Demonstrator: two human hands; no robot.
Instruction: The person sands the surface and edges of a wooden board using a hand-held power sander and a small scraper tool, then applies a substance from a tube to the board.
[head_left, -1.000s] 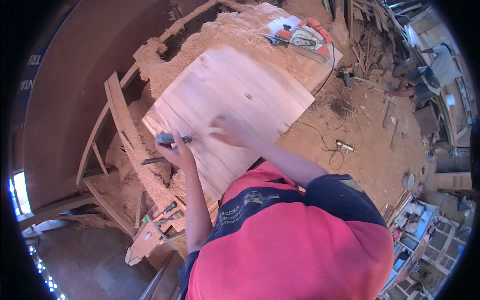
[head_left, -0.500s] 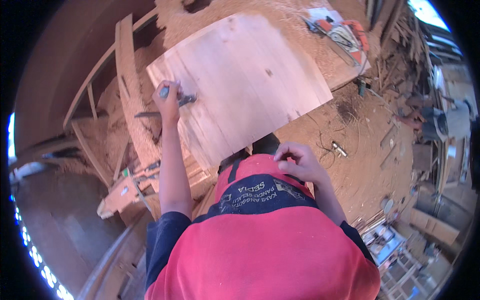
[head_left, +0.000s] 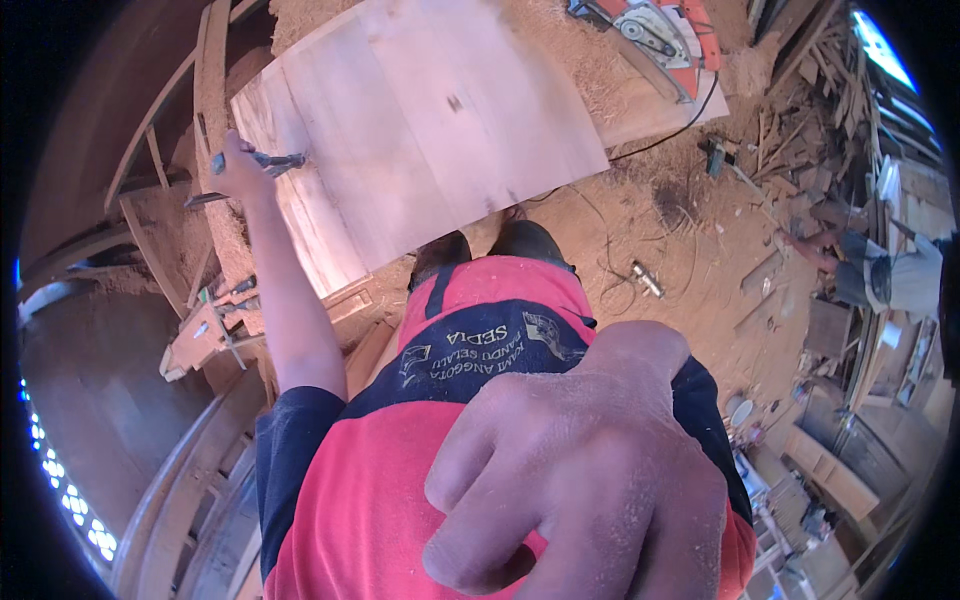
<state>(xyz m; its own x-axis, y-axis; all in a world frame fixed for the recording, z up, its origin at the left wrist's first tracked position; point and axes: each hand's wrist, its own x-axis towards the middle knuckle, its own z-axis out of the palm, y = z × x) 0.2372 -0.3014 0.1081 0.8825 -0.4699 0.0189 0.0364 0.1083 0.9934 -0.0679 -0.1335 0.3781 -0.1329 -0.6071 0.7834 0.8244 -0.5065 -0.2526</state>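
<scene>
My left hand (head_left: 240,172) is closed around a dark metal tool with a blue-grey end (head_left: 280,163); its exact kind is unclear. A thin dark bar sticks out below that fist. The hand is over the left edge of a wide, pale wooden panel (head_left: 430,130), which lies in front of my legs. Close to the camera, my right hand (head_left: 590,460) is raised before my chest, its dusty back facing up. Its fingers are loosely bent and apart, with nothing visible in them; some fingertips run out of the picture.
An orange power saw (head_left: 655,35) with a black cable lies beyond the panel. Sawdust covers the ground (head_left: 680,260), where a small metal piece (head_left: 647,279) lies. Wood offcuts (head_left: 795,160) are heaped at right, near another person (head_left: 890,265). Chisel-like tools (head_left: 235,295) lie at left.
My right hand has risen from beside my lap to close before the camera. The view has shifted, so the panel and my left hand appear farther left. The left hand still grips the tool.
</scene>
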